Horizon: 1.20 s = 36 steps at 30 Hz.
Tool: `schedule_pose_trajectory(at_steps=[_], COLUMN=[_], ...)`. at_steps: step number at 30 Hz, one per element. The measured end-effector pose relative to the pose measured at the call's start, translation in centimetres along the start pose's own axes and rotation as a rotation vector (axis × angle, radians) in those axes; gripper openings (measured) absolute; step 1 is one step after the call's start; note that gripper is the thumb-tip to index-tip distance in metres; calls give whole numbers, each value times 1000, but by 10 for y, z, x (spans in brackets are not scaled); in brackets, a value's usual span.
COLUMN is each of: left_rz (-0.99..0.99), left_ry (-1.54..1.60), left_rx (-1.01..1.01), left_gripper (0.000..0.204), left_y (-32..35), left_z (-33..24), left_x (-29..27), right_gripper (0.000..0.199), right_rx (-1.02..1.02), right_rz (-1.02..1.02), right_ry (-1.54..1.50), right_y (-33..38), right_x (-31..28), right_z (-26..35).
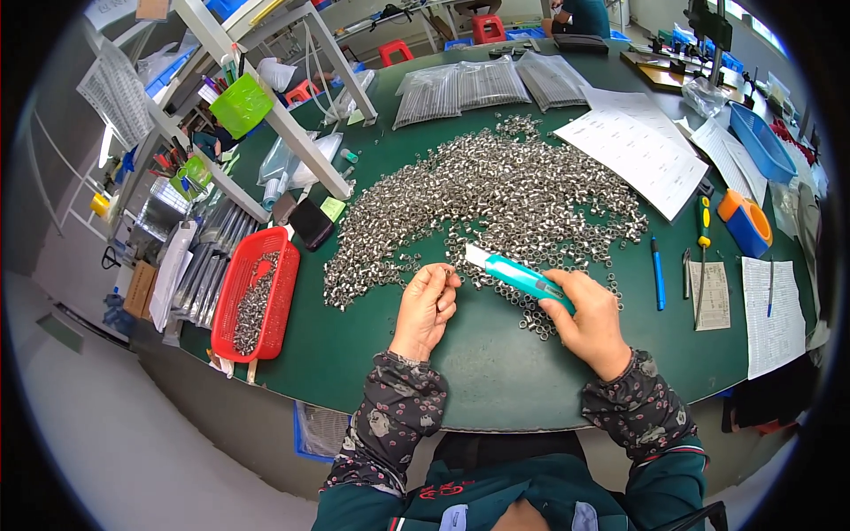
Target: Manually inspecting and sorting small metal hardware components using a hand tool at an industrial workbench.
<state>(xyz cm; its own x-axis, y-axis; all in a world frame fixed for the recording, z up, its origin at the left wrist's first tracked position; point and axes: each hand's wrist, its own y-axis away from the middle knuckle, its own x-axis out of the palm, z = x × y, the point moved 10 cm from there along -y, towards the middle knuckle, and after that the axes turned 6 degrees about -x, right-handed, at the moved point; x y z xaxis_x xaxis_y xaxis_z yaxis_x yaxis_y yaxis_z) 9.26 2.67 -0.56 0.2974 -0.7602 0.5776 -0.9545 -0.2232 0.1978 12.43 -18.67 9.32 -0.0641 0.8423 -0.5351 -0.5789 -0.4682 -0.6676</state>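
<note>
My right hand (589, 320) is wrapped round a teal utility knife (526, 279), its pale tip pointing left toward my other hand. Just left of that tip, the fingers of my left hand (423, 311) are pinched together on what looks like one small metal ring, mostly hidden by the fingertips. Beyond both hands spreads a wide heap of small silvery metal rings (496, 181) on the green table (496, 380). A few loose rings lie under the knife and beside my right hand.
A red plastic basket (285, 296) with more rings stands at the left. Bagged metal rods (460, 93) lie at the back. To the right are paper sheets (633, 146), a blue pen (657, 274), a yellow-handled screwdriver (704, 221) and an orange-and-blue tape dispenser (748, 226).
</note>
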Motion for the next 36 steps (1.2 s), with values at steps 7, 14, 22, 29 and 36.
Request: schedule_pose_trajectory(at_steps=[7,14,22,29,36], left_rz=[0,-2,-8,9,5], left_ry=[-28,-47,-121,-225,191], left_rx=[32,70,98,73,-48], left_gripper=[11,12,12,11,7], left_y=[0,-1,0,0,-2], left_z=[-4,-5,-7,-5,3], left_x=[1,-2,1,2,-4], right_gripper=[25,27,26,26,25], right_rx=[67,187,254,188,92], right_rz=[93,212,273,260,-104], right_ry=[-43,-140,-224,-39,-140], right_y=[4,10,11,8,-1], right_x=[13,28,32,25,-11], right_z=[-8,-21,-23,-17,-14])
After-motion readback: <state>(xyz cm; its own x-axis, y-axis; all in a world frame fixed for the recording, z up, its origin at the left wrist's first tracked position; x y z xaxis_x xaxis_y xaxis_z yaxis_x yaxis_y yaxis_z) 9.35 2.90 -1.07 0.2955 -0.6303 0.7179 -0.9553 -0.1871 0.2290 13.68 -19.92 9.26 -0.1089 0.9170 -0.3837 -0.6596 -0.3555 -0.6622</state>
